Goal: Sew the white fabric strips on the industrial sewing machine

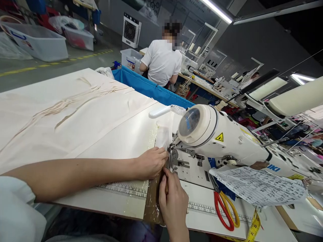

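Observation:
A white sewing machine [227, 134] stands with its head just right of my hands. My left hand [152, 162] is closed, its fingertips pressed together close to the presser foot [171, 147]. White fabric [163, 136] lies behind the foot and runs up to those fingertips. Lower down, my right hand [174, 198] is closed in a pinch near the brown tape [152, 201] on the table edge. Something small and brownish shows between its thumb and fingers, too hidden to name. The fingertips of both hands are close together in front of the needle area.
Cream fabric pieces [101, 111] spread over the table's left side. Scissors with red and yellow handles [224, 210], a yellow tape measure [254, 227] and a printed sheet [262, 186] lie at the right. A blue cloth bin [148, 87] stands behind; beyond it sits a person in white [163, 62].

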`<state>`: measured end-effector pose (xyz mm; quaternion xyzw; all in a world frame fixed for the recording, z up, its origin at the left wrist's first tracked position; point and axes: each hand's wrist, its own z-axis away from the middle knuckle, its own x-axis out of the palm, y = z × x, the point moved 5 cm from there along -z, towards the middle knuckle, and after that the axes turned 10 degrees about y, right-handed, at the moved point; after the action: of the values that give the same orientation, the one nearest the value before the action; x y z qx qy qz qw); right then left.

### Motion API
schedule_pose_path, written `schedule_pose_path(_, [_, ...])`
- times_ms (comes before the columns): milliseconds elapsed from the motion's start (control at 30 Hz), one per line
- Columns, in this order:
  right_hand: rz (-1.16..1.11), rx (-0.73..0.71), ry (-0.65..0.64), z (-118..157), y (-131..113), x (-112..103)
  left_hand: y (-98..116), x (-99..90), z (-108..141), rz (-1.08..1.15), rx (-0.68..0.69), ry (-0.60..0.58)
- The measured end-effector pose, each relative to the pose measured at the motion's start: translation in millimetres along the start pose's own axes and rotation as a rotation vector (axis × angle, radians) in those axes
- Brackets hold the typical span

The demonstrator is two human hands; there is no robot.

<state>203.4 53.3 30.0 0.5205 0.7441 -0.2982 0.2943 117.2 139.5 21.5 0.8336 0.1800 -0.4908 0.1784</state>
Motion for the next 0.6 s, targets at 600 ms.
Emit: schedule_pose_path(600, [0.286, -0.044, 0.028, 1, -11, 5, -10, 0.7, 1, 0.033, -0.057, 0.05])
